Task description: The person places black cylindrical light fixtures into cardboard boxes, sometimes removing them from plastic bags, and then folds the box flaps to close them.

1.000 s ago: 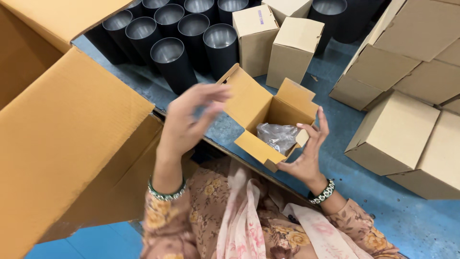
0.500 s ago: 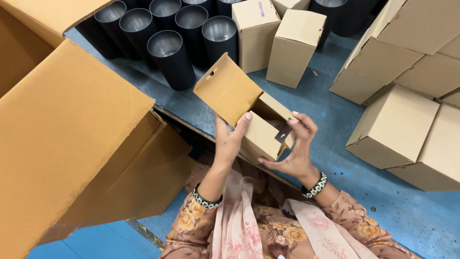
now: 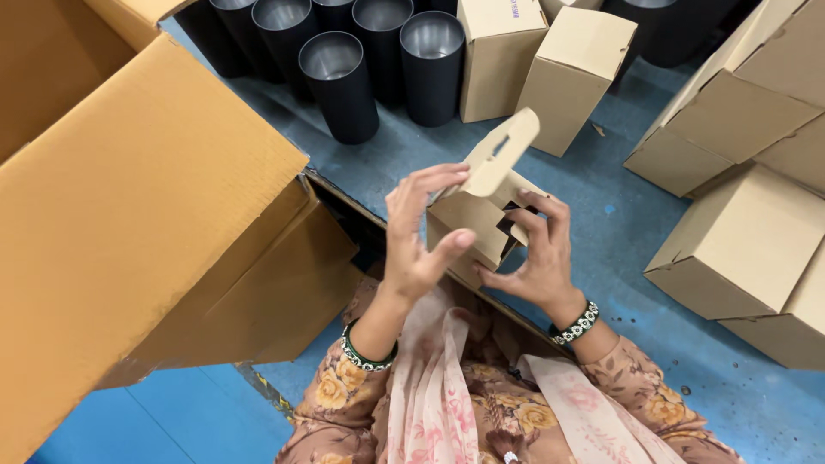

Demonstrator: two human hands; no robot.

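Bright, even overhead light fills the head-camera view, with colours saturated and nothing lost to darkness. Soft, short shadows sit under the small cardboard box (image 3: 481,215) and beneath the large carton flap (image 3: 146,215). Pale sheen glints inside the rims of the black metal cylinders (image 3: 339,86). The left hand (image 3: 417,232) shows slight motion blur at its fingertips. Wide-angle stretch bends lines toward the frame's edges; the foreground floral sleeves (image 3: 344,412) look soft.

Small brown carton (image 3: 468,228) in both hands, flap up — big open carton (image 3: 129,232) left
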